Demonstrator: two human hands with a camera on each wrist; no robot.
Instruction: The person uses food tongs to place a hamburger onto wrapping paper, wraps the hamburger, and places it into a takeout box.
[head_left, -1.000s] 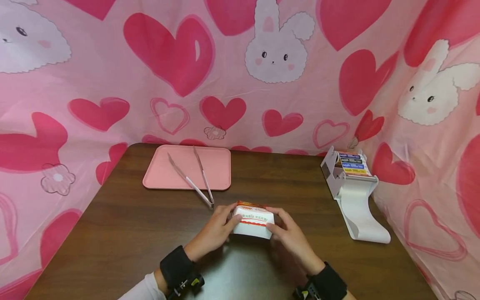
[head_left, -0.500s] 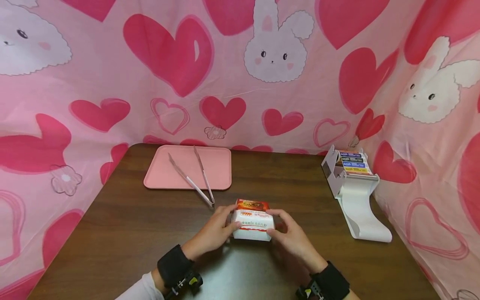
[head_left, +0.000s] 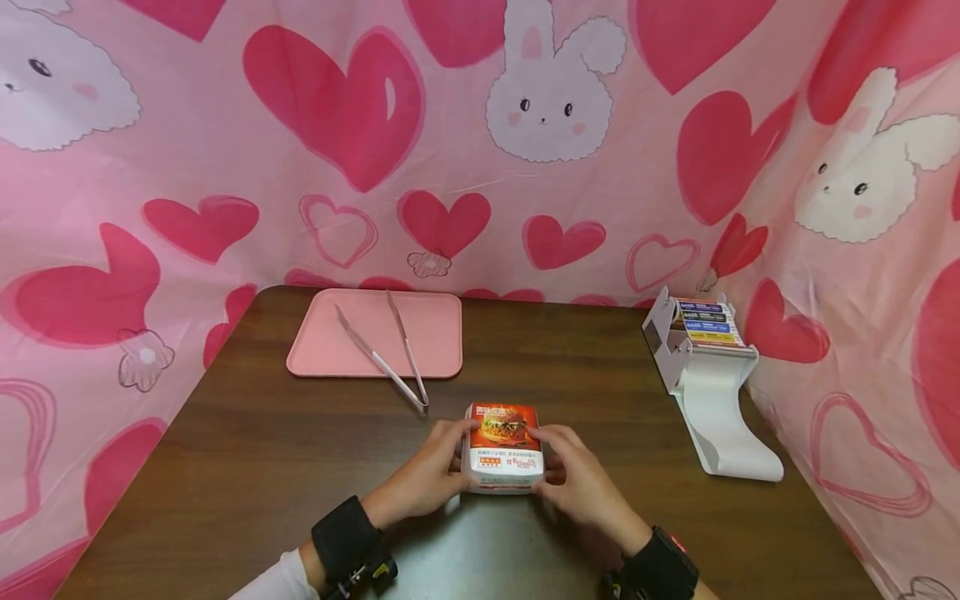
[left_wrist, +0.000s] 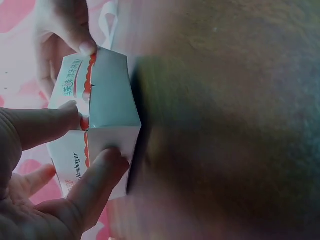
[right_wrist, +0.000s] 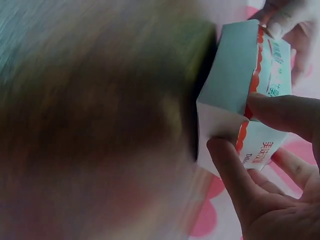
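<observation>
A closed cardboard hamburger box [head_left: 504,462], white with a red burger picture on top, is held between both hands at the middle of the table. My left hand [head_left: 420,473] grips its left side, and my right hand [head_left: 588,477] grips the right side. In the left wrist view, the thumb lies at the red scalloped lid edge of the box [left_wrist: 112,90], while a finger presses the white side wall. The right wrist view shows a similar grip, with thumb at the lid edge and a finger on the side of the box [right_wrist: 230,70].
Beyond the box to the left, metal tongs [head_left: 393,371] lie partly across a pink tray [head_left: 311,354]. At the right stands a dispenser [head_left: 701,333] with a white paper strip [head_left: 723,425] hanging out. Pink printed cloth [head_left: 360,125] surrounds the dark wooden table [head_left: 247,467].
The hamburger box has tipped between both hands: its front faced me before, and now the burger picture on its top shows fully. Both hands have kept hold of it.
</observation>
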